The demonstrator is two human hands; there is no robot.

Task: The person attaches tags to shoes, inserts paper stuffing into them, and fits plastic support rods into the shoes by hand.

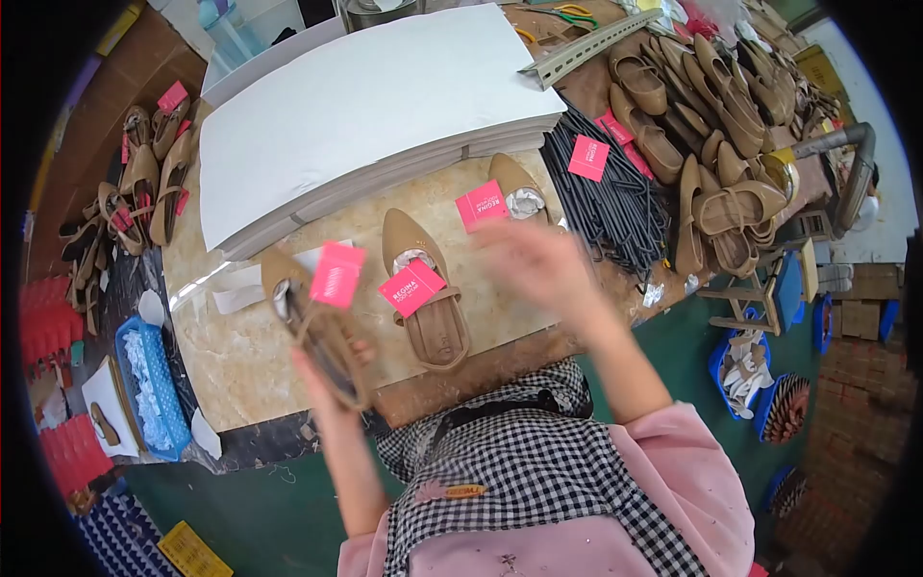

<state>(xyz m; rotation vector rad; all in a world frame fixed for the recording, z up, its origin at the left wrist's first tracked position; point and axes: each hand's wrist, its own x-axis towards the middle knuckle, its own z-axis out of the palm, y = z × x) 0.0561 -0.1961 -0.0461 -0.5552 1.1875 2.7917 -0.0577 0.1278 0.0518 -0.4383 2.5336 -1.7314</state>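
My left hand (332,375) is closed around a tan pointed shoe (312,327), lifted at the left and blurred; a pink tag (337,273) hangs at its front. A second tan pointed shoe (444,332) lies on the table in the middle, toe away from me, with a pink "REGINA" tag (411,288) across it. My right hand (538,264) is smeared by motion over the table, just in front of a third tan shoe (514,176). White stuffing (524,202) shows inside that shoe, and a pink tag (481,205) sits beside it.
A tall stack of white sheets (375,115) covers the table's back. Dark thin rods (611,197) lie at right, next to a heap of tan shoes (721,106). More tagged shoes (139,183) stand at left, above a blue basket (144,356). A metal angle bar (591,48) lies behind.
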